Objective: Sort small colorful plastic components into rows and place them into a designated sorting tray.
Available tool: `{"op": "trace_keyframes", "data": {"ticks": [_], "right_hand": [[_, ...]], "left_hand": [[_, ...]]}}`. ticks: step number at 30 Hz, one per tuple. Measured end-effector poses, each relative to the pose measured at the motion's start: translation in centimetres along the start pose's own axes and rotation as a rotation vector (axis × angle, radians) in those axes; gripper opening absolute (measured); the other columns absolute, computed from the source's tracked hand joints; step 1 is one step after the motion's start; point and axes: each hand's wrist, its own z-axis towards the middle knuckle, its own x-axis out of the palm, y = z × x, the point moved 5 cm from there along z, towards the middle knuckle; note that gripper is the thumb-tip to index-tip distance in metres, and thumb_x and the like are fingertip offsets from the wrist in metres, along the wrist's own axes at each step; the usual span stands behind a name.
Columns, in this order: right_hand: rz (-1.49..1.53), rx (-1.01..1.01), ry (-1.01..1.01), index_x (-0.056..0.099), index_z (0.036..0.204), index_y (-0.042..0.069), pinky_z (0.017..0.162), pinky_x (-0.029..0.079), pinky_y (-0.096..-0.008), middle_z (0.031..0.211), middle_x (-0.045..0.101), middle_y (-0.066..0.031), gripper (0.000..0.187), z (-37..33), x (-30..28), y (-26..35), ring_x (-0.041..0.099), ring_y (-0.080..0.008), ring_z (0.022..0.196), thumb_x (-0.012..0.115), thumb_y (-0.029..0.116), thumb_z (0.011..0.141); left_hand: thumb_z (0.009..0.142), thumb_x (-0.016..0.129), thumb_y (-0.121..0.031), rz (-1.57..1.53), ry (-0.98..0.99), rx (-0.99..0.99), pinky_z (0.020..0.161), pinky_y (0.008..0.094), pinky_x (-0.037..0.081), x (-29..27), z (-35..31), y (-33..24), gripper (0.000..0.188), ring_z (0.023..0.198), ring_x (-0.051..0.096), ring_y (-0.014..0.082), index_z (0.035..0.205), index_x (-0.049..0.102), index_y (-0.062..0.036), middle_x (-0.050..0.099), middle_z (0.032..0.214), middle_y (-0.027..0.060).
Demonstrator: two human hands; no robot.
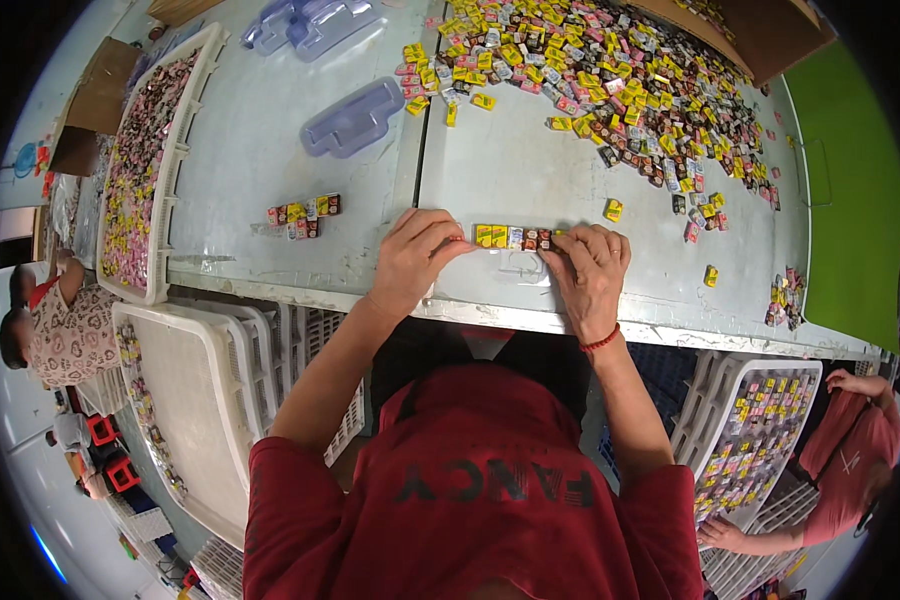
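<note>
A short row of small candy-like boxes (510, 237), yellow, white and dark brown, lies across the table in front of me. At its right end my right hand (592, 262) pinches the last boxes between thumb and fingers. Just off the left end, my left hand (412, 255) is closed, thumb against fingers, with a small reddish piece (457, 238) showing at the fingertips. A clear plastic tray (522, 266) sits right below the row, its outline faint. Farther left, a filled clear tray of similar little boxes (305, 212) rests on the tabletop.
A large heap of loose little boxes (610, 80) spreads over the far right. Clear bluish trays (353, 118) lie far left. White crates (185, 130) line the left side; another crate (760, 440) stands lower right, beside a co-worker's hand (720, 533). An open carton (770, 40) is at upper right.
</note>
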Motion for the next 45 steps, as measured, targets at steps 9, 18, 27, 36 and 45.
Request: {"op": "trace_keyframes", "data": {"ticks": [9,18,27,36,45], "right_hand": [[-0.012,-0.005,-0.017,0.069,0.089,0.007,0.087,0.039,-0.0391,0.091,0.061,-0.0042,0.024,-0.1,0.0,0.1,0.057,-0.0231,0.093,0.08,0.012,0.068],[-0.01,-0.012,-0.015,0.068,0.091,0.007,0.088,0.039,-0.0404,0.092,0.061,-0.0041,0.025,-0.2,0.1,0.2,0.057,-0.0232,0.094,0.079,0.012,0.069],[-0.117,0.01,0.056,0.067,0.101,0.008,0.1,0.035,-0.047,0.102,0.061,-0.0048,0.027,-0.6,0.2,0.8,0.056,-0.0253,0.103,0.074,0.013,0.076],[-0.162,-0.021,0.315,0.046,0.135,-0.002,0.106,0.028,-0.0536,0.135,0.045,-0.0167,0.062,-2.5,-0.2,2.0,0.04,-0.0384,0.126,0.059,0.038,0.089],[0.188,0.104,0.159,0.042,0.134,-0.007,0.106,0.03,-0.0497,0.138,0.042,-0.0247,0.059,-3.0,-1.5,0.4,0.04,-0.0424,0.126,0.055,0.031,0.091]], "left_hand": [[0.068,0.076,-0.01,-0.043,0.014,0.066,0.072,0.0305,0.05,0.6,1.4,-1.3,0.019,0.084,0.058,0.0198,0.081,0.064,-0.0053,0.06,0.09,0.0034],[0.068,0.077,-0.01,-0.086,0.021,-0.009,0.072,0.0323,0.05,1.2,1.0,-1.0,0.017,0.08,0.06,0.0223,0.08,0.067,-0.0053,0.063,0.087,0.0051],[0.069,0.078,-0.015,0.081,-0.092,0.015,0.078,0.0329,0.05,2.0,-0.6,-1.1,0.02,0.092,0.062,0.022,0.084,0.067,-0.0077,0.066,0.098,0.0021],[0.074,0.077,-0.023,0.105,0.083,-0.062,0.1,0.0447,0.04,1.2,-1.6,-2.9,0.047,0.13,0.04,0.0382,0.114,0.062,-0.0044,0.046,0.138,0.0138],[0.08,0.069,-0.04,0.127,0.368,0.017,0.109,0.0522,0.027,4.2,-0.2,-4.4,0.074,0.138,0.027,0.0381,0.136,0.043,0.0027,0.032,0.149,0.0156]]}}
